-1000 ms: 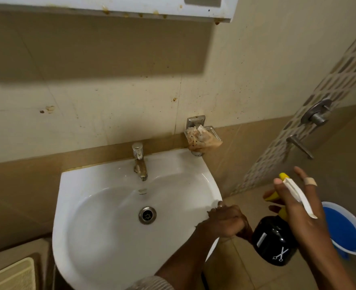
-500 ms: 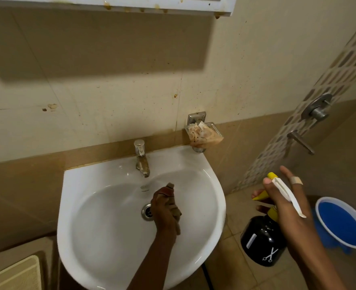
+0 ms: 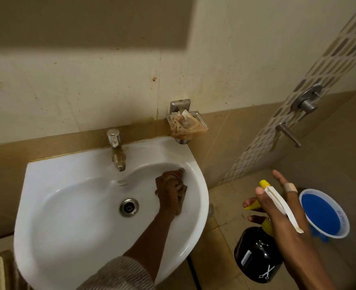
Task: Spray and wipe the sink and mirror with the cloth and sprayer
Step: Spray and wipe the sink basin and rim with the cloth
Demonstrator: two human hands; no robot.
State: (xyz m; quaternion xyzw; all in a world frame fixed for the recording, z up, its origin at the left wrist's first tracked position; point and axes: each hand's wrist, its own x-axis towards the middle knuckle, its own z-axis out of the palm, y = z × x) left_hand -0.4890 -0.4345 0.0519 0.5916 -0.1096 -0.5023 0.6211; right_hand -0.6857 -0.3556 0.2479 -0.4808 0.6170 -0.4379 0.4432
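**Wiping the basin, sprayer waiting**

I am scrubbing inside the sink [image 3: 72,216]: my left hand [image 3: 168,191] is pressing the cloth [image 3: 182,190] on the right inner wall, fingers curled around it, between tap [image 3: 116,151] and drain [image 3: 129,207]. My right hand [image 3: 281,210] is gripping the sprayer [image 3: 258,254] off the rim, forefinger spread. Next probably calls for sweeping around the tap. Beyond, a bucket [image 3: 324,212] is sitting on the floor.

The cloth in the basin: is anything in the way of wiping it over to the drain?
Nothing visible. The left hand presses the cloth on the sink's right inner wall, and bare white basin runs from there to the drain. The tap stands on the back rim, off that path. The right hand holds the sprayer outside the sink.
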